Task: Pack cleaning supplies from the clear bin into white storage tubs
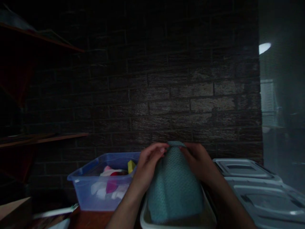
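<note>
- Teal cloth point(175, 186) with a waffle texture hangs upright from its top edge. Its lower end rests inside a white tub point(143, 219) at the bottom centre of the view.
- Left hand point(147, 165): the fingers are curled and pinched on the upper left part of the teal cloth, the fingertips at its top edge. The forearm comes up from the bottom of the view.
- Right hand point(197, 162): the fingers are closed on the upper right part of the teal cloth, level with the left hand. The two hands nearly meet at the top fold.
- The teal cloth thus lies between and below both hands, spreading wider towards the near rim of the white tub.
- Blue bin point(82, 190), of translucent plastic, stands just beside the left edge of the white tub. It holds white, pink and yellow fabrics point(111, 183).
- Grey lidded containers point(240, 168) stand to the right of the white tub.
- Brown tabletop point(92, 220) shows below the blue bin.
- Dark brick wall point(166, 95) fills the background, and wooden shelves point(47, 138) project at the left.
</note>
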